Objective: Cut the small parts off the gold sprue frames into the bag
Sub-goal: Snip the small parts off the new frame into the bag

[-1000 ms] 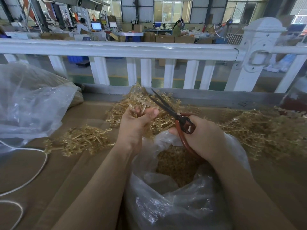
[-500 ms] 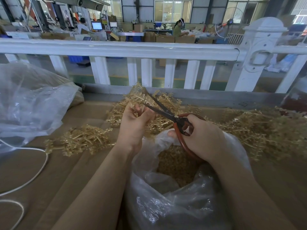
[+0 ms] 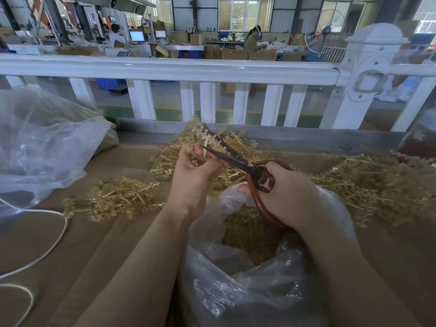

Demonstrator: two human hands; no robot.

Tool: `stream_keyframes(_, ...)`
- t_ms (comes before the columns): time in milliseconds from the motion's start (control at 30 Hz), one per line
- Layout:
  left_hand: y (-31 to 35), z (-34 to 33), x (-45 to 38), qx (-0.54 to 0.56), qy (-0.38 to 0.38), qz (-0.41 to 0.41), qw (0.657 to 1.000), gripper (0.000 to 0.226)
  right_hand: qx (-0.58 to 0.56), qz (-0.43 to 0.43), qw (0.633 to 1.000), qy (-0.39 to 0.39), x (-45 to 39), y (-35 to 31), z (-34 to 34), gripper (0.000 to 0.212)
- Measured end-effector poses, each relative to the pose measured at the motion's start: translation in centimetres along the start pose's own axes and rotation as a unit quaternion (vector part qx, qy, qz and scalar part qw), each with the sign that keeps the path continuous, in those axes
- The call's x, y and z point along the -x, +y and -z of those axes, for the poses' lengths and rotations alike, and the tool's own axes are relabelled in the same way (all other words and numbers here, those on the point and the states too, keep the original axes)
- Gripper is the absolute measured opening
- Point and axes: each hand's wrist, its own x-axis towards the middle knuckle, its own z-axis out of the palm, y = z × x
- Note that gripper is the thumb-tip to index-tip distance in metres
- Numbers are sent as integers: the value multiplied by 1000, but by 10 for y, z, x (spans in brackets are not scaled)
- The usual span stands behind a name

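Gold sprue frame (image 3: 200, 135) pinched in left hand (image 3: 193, 178); right hand (image 3: 290, 192) grips seemingly parted scissors (image 3: 233, 159).

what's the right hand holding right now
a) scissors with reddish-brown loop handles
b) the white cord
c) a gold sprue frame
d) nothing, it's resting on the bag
a: the right hand grips the scissors with dark blades and reddish-brown loop handles, blades parted at the gold plastic sprue frame that the left hand holds above the clear plastic bag.
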Motion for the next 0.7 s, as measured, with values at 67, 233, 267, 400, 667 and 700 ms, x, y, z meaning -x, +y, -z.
stream_keyframes(67,-1,0,0,1,4,9,1000,34,9,4,1000,8,1,-2,1,53)
stream_keyframes(233,-3,-2,0,15,10,29,999,34,15,8,999,33,1,-4,1,55)
stream_keyframes(267,-3,-2,1,18,9,31,999,33,16,7,999,38,1,-4,1,57)
stream_keyframes(400,-3,-4,1,26,10,38,999,29,23,8,998,56,1,-3,-1,67)
stream_keyframes(667,-3,-2,1,47,3,49,998,35,-19,14,998,53,0,-2,-4,71)
stream_keyframes(700,-2,-2,1,48,1,45,998,33,-24,13,998,52,0,-2,-4,72)
